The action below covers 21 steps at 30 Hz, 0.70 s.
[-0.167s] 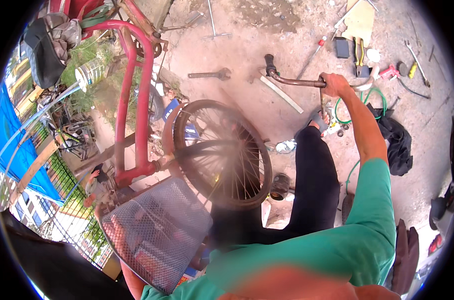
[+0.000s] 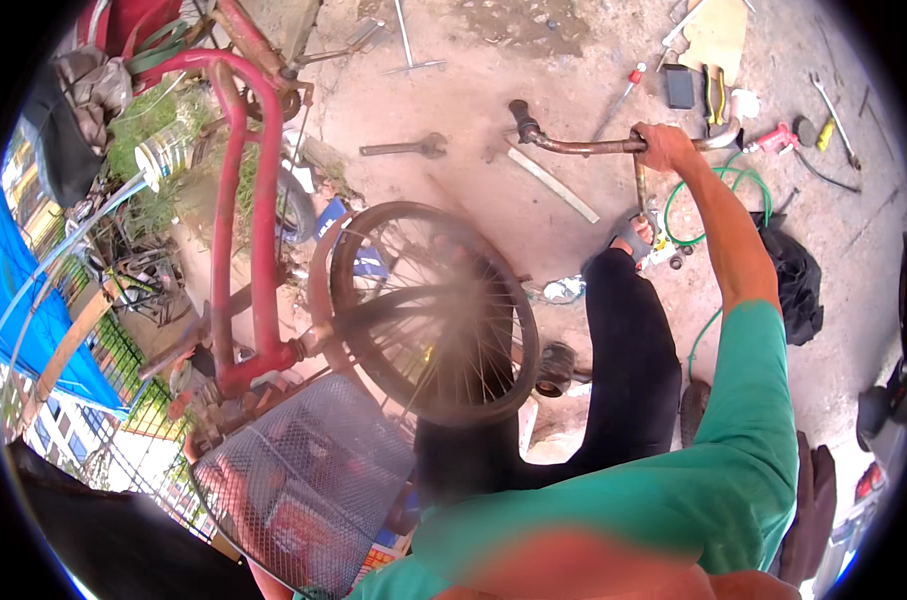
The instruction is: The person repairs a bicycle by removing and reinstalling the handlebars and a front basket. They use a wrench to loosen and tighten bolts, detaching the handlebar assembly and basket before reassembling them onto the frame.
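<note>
Gripping the rusty handlebar (image 2: 584,146), lying left-right, is the right hand (image 2: 664,148).

One head-worn fisheye view looks steeply down from close above the bicycle wheel (image 2: 424,310) at centre frame, dirt ground (image 2: 534,50) across the top

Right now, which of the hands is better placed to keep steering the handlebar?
The right hand. It already grips the rusty handlebar near its stem, arm stretched out above the wheel. The left hand is not in view, so its position cannot be judged.
</note>
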### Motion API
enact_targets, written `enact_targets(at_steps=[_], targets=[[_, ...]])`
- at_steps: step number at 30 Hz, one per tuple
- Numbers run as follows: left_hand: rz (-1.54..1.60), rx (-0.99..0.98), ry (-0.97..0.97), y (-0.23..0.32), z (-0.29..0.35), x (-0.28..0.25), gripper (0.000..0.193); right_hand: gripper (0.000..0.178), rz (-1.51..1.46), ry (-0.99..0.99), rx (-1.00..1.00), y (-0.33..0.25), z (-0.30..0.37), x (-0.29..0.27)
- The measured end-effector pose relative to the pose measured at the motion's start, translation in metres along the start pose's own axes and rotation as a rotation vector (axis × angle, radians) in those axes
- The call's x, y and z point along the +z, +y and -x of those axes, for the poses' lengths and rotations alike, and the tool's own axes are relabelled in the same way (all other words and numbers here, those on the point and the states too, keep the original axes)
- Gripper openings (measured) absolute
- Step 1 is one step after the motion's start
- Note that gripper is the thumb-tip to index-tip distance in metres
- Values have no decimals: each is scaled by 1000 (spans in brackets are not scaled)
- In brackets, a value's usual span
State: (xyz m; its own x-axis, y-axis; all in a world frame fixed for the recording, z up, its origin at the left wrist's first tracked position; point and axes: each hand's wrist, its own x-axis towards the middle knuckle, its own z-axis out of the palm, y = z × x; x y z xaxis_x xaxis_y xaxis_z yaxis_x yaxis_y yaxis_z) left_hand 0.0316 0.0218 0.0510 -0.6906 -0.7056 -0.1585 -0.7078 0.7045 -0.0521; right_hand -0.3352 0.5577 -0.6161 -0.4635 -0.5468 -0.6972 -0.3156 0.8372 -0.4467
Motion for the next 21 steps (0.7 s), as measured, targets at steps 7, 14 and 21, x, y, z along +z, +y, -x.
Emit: enact_targets(at_steps=[7,14,21], targets=[[-81,-119,-15,-16,30,-33,61,39,-41,194,-120,-1,-40,-11],[-143,-141,-9,8,35,-50,62,33,-283,266,-219,-174,-169,-9],[-199,-160,-22,34,33,-52,62,38,-24,693,-338,-301,-296,69]])
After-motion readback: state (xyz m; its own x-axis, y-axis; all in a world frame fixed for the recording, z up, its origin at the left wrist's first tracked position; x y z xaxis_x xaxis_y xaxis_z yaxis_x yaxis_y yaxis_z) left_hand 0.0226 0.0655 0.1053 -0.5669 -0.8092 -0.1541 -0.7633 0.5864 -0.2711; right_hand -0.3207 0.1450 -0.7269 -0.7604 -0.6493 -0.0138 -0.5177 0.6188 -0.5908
